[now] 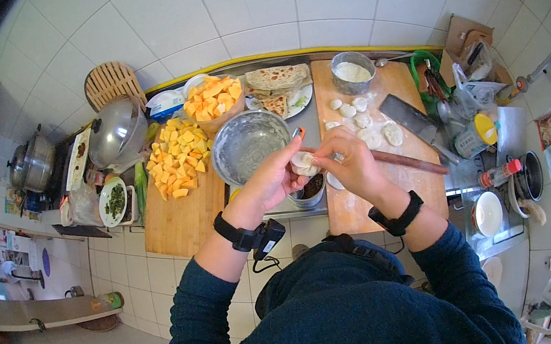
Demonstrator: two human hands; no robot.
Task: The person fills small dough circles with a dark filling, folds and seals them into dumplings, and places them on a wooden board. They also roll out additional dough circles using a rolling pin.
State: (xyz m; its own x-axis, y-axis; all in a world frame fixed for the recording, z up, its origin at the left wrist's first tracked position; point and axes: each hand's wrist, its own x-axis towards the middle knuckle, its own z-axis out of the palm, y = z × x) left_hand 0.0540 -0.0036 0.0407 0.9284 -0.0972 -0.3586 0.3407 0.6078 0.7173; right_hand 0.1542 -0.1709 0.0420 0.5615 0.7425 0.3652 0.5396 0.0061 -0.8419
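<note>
My left hand (270,179) cradles a pleated piece of filled dough (304,163), and my right hand (347,159) pinches its gathered edge from the right. Below them, partly hidden, is a metal bowl of dark filling (313,187). A large flour-smeared metal bowl (251,146) stands behind my left hand. On the floured wooden board (391,208) lie several small dough pieces (347,110) and flattened rounds (392,133). A wooden rolling pin (411,162) reaches out to the right from behind my right hand. A cleaver (408,117) lies on that board.
Cubed orange squash (181,156) covers part of the left cutting board (178,233); more fills a bowl (215,98). Flatbreads (278,79) lie on a plate at the back. A flour bowl (353,74) stands back right. Jars, a bottle (500,173) and a white bowl (486,214) are farther right.
</note>
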